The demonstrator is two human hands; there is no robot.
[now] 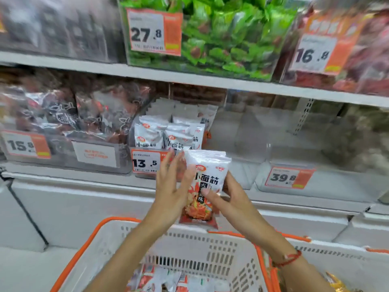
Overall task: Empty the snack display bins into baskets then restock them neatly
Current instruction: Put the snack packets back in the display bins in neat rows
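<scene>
Snack packets (207,178), a glossy flat stack, sit clamped in right hand (229,200) fingers, left hand (171,189) fingers straight against them.

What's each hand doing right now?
Left hand: open, flat against the side of the snack packet stack.
Right hand: closed on that stack, thumb across its front.

White-and-red snack packets (207,178) stand stacked upright between my fingers (168,167); their half-filled bin (145,175) sits just beyond them.

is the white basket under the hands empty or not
Not empty: red-and-white snack packets lie at the bottom of the white basket, far below its orange rim.
</scene>
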